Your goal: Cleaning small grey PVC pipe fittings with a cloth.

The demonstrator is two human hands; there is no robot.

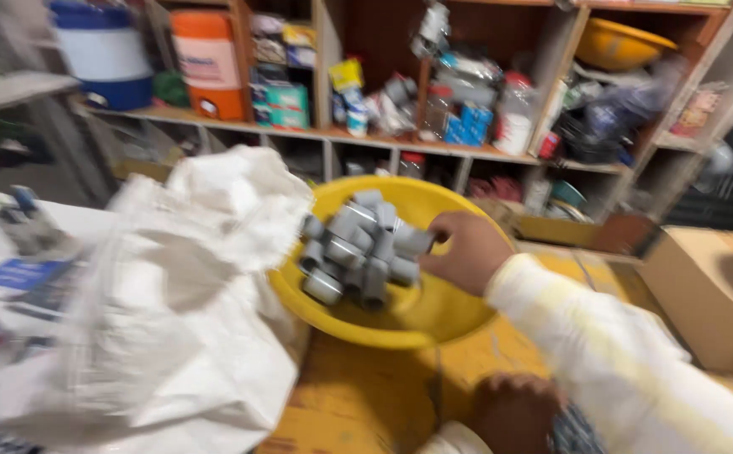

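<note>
Grey pipe fittings (358, 245) lie heaped in a yellow bowl (400, 324) that sits on the orange-yellow surface (358, 403), near its middle. The right hand (463, 250) reaches in from the right rim, its fingers curled narrow around one fitting at the edge of the heap; the picture is blurred, so a firm hold cannot be told for certain. The left hand (513, 412) rests low at the near edge of the surface, and whether its fingers are wide or closed cannot be told. A white woven sack (190, 319) slumps against the bowl's left rim, its mouth touching the heap.

To do this well, the hand should probably take fittings from the top of the pile, one clean grip at a time, so the heap does not slide over the rim.

Counted: one bowl, one sack, two hands, and roughly a dozen or more fittings, too blurred for an exact count. Cluttered wooden shelves (433, 143) stand behind.
</note>
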